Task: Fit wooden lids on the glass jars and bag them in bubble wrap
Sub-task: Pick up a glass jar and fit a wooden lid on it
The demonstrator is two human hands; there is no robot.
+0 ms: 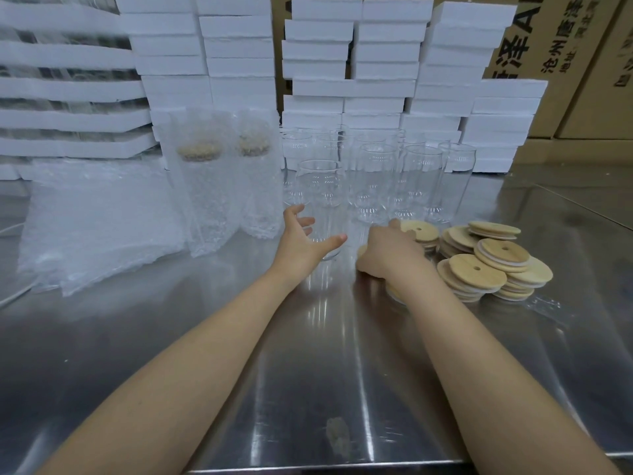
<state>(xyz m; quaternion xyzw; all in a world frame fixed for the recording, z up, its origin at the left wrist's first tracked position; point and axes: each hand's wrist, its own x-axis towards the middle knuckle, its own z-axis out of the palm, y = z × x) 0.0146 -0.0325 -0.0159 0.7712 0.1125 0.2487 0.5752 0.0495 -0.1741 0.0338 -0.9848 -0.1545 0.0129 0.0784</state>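
Observation:
An empty glass jar (pixel 320 186) stands upright on the steel table (pixel 308 371), in front of several more empty jars (pixel 421 180). My left hand (pixel 301 241) reaches round its lower part with fingers spread and the thumb across the front of the glass. My right hand (pixel 387 252) lies palm down at the left end of a heap of round wooden lids (pixel 493 265). Its fingers curl over one lid, whose edge (pixel 361 251) peeks out at the hand's left side. Two lidded jars in bubble wrap bags (pixel 205 186) stand at the left.
A pile of flat bubble wrap bags (pixel 92 221) lies at the far left. Stacks of white foam boxes (pixel 376 63) line the back, with cardboard cartons (pixel 582 63) behind them. The table's front edge runs along the bottom of the view.

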